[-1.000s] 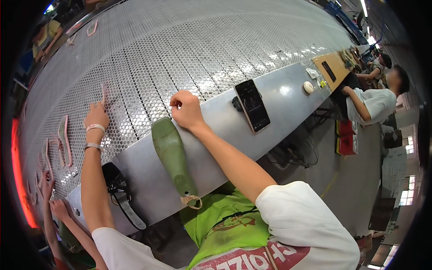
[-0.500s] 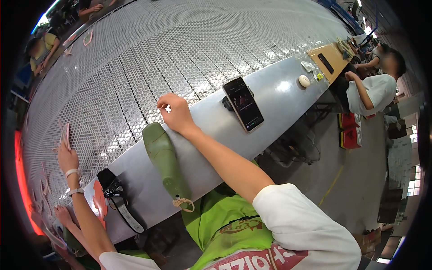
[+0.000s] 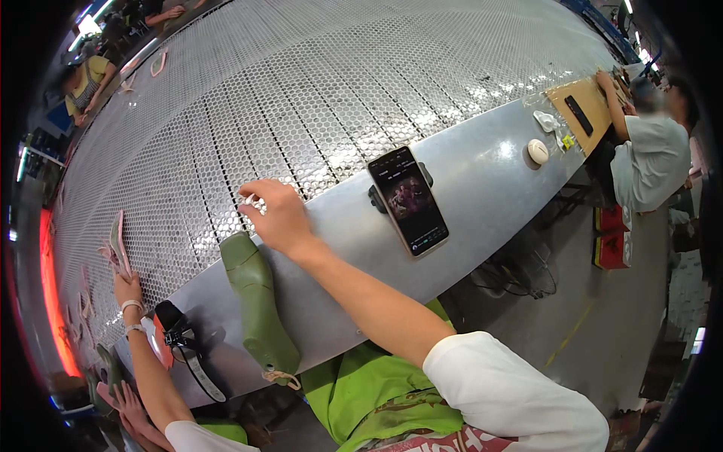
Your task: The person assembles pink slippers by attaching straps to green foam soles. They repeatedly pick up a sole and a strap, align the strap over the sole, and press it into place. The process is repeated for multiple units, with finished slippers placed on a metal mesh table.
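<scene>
A thin, pale pink and grey shoe upper (image 3: pixel 118 239) stands up over the mesh conveyor at the left, its lower end in the fingers of my left hand (image 3: pixel 127 289). My right hand (image 3: pixel 280 220) hovers at the conveyor's near edge, fingers curled and thumb close to the fingertips. Mesh shows through the small gap between them, and I see nothing held there. Just below that hand lies a green shoe last (image 3: pixel 260 297) on the metal ledge, a loop of cord at its near end. A black strap-like device (image 3: pixel 175 328) rests between my left forearm and the last.
A phone (image 3: pixel 409 200) leans on a stand on the metal ledge (image 3: pixel 482 203). Farther right are a round white case (image 3: pixel 537 152) and a brown board (image 3: pixel 599 105). Co-workers sit along the right and far left; another person's hand (image 3: pixel 133 413) is at lower left.
My left hand has come nearer with the shoe upper, which stands more upright. My view has shifted a little. The co-worker at right has reached an arm onto the board.
</scene>
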Action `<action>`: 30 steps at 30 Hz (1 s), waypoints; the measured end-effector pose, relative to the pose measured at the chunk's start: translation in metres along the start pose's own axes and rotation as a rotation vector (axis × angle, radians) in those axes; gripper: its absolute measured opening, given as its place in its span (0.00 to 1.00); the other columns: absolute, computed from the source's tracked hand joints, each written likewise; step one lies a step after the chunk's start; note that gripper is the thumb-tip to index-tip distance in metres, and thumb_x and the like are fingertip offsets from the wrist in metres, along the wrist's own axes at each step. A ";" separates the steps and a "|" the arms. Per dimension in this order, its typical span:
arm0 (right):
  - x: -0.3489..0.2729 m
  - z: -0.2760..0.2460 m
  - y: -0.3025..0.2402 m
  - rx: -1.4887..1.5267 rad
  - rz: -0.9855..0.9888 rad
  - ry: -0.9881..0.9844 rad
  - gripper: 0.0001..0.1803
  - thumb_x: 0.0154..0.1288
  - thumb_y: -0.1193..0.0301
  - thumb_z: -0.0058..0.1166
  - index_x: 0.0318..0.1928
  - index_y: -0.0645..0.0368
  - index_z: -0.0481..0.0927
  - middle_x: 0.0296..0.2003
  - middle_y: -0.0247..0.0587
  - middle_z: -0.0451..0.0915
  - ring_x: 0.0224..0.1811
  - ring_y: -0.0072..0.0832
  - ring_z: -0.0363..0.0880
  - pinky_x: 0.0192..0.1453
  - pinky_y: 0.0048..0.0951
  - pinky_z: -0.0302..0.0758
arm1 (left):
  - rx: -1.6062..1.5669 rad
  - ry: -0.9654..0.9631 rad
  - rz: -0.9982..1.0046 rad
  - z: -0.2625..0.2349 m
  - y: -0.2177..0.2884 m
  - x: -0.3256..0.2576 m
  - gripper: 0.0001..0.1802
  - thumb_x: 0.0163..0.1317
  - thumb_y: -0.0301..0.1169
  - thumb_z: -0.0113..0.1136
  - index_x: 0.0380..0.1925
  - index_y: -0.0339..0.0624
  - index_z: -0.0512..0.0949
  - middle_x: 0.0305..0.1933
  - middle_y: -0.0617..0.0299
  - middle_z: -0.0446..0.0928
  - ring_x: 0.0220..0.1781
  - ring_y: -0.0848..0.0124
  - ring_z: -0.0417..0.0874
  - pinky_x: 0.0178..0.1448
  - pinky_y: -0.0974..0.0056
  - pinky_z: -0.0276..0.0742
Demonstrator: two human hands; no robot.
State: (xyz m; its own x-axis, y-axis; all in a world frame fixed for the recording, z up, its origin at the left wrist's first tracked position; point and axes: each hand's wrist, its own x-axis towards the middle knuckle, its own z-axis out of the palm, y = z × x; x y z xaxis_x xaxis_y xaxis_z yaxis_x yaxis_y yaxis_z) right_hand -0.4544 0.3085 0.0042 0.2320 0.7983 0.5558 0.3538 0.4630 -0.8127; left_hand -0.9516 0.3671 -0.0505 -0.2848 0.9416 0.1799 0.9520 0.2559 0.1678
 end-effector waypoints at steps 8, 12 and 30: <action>-0.007 -0.013 0.020 -0.028 0.043 0.007 0.09 0.54 0.76 0.61 0.37 0.58 0.80 0.30 0.40 0.80 0.30 0.37 0.80 0.37 0.36 0.73 | 0.129 -0.011 -0.020 0.017 0.036 -0.002 0.22 0.49 0.44 0.68 0.23 0.36 0.72 0.26 0.49 0.76 0.30 0.54 0.78 0.39 0.54 0.73; -0.013 0.000 0.022 -0.012 0.110 -0.004 0.07 0.58 0.74 0.60 0.38 0.59 0.80 0.30 0.43 0.82 0.30 0.38 0.82 0.34 0.35 0.75 | -0.012 -0.088 -0.060 0.030 0.032 0.007 0.21 0.47 0.42 0.70 0.26 0.34 0.75 0.27 0.51 0.77 0.30 0.59 0.79 0.38 0.57 0.74; -0.070 0.010 -0.069 -0.005 0.181 -0.120 0.16 0.55 0.67 0.63 0.42 0.58 0.74 0.37 0.40 0.81 0.30 0.33 0.82 0.38 0.36 0.76 | -1.556 -0.373 0.128 -0.218 0.095 -0.191 0.25 0.71 0.38 0.46 0.59 0.28 0.68 0.61 0.48 0.72 0.60 0.60 0.76 0.62 0.58 0.74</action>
State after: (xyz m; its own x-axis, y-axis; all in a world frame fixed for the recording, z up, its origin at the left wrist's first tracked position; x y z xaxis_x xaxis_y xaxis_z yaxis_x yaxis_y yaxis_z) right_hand -0.5045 0.2243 0.0195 0.1827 0.9085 0.3758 0.3205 0.3063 -0.8964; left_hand -0.8312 0.1634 0.1425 0.0474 0.9962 0.0737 -0.1336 -0.0668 0.9888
